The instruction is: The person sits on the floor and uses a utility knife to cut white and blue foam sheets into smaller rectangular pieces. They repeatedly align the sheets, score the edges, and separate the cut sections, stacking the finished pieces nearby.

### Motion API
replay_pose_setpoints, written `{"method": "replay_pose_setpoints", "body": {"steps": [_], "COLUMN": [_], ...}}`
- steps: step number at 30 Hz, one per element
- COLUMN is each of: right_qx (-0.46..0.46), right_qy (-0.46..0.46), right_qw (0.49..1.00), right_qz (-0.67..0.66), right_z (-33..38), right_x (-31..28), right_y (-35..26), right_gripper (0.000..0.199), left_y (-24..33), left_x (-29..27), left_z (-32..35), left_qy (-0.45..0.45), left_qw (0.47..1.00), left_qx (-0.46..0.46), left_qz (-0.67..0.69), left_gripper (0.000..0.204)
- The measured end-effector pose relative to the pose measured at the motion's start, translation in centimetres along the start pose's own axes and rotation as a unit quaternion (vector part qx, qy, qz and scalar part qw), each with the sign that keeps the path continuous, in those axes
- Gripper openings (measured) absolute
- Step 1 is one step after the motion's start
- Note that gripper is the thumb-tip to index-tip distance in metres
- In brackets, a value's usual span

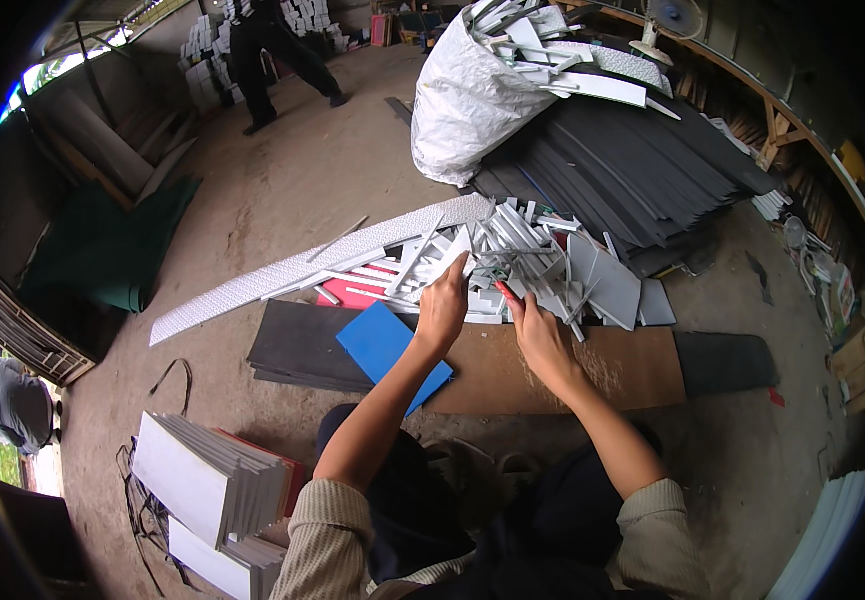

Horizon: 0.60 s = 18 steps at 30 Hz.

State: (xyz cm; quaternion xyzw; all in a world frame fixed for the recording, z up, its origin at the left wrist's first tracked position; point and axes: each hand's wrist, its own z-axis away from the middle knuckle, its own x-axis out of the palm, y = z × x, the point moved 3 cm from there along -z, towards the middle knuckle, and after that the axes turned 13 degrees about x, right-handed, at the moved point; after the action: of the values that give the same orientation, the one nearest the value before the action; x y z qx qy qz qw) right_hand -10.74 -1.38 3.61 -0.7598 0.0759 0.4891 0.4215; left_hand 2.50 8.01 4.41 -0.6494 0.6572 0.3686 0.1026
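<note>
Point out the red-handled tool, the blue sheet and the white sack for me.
Red-handled tool (508, 292): head view, on its red handle.
Blue sheet (381, 339): head view, on its flat upper face.
White sack (469, 108): head view, on its bulging side.

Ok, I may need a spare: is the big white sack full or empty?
Full at the top: the white sack bulges, and white strips spill past its mouth; its depths are hidden.

A sheet (383, 345) lies on the boards (618, 368) toward their left end; scraps (528, 235) beyond their far edge, a sack (473, 110) behind.
</note>
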Motion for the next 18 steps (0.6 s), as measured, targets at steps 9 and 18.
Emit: {"method": "replay_pose_setpoints", "body": {"steps": [9, 18], "right_qx": [0.084, 0.102], "right_qy": [-0.01, -0.048], "right_qw": [0.996, 0.987], "right_qz": [-0.032, -0.112], "right_z": [-2.5, -4.8], "right_x": [0.1, 1.6], "right_y": [1.6, 3.6], "right_gripper": [0.047, 0.053], "left_y": [2.1, -0.3], "left_x": [0.9, 0.2], "left_z": [0.8, 0.8], "left_qy": [-0.062, -0.017], "left_qw": [0.997, 0.998], "left_qx": [0.041, 0.051], "left_qz": [0.034, 0.039], "left_gripper": [0.046, 0.038]}}
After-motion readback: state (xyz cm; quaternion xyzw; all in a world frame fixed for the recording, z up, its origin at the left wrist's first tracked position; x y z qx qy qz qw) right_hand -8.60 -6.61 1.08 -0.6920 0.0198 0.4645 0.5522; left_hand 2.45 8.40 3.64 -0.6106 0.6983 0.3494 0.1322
